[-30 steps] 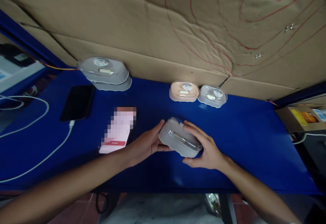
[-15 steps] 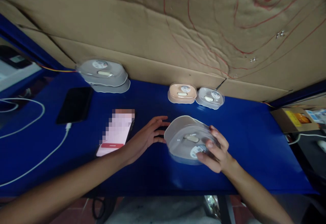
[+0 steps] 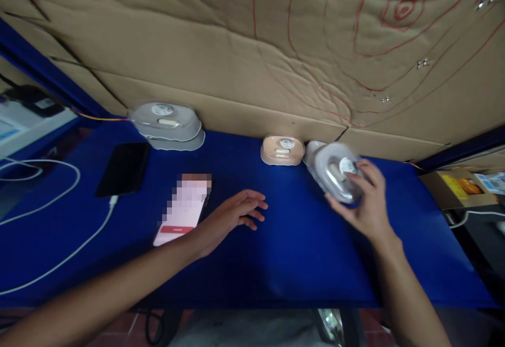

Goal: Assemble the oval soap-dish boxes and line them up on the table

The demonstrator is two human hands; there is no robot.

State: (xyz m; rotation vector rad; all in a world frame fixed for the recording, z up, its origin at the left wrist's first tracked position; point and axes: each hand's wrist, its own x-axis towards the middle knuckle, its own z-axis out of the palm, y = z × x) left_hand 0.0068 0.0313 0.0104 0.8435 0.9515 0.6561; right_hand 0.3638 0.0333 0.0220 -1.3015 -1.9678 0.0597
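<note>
My right hand (image 3: 369, 197) grips a grey plastic container with a clear lid (image 3: 338, 174), tilted, with a round white label near my fingers. It overlaps the grey container behind it (image 3: 313, 153), mostly hidden; whether the two touch I cannot tell. Left of them rests a peach container with a clear lid (image 3: 282, 152). My left hand (image 3: 246, 210) hovers over the blue table (image 3: 284, 263), its fingers apart and holding nothing. Beside my left forearm lies a phone with a lit screen (image 3: 183, 207).
Two stacked grey containers (image 3: 169, 126) stand at the back left by the cardboard wall (image 3: 189, 47). A dark phone (image 3: 123, 169) with a white cable (image 3: 94, 236) lies in front of them. An open cardboard box (image 3: 453, 189) is at the far right.
My right hand has carried the grey container away from my left hand, rightward and back toward the other grey container. My left hand stays nearly in place, fingers apart.
</note>
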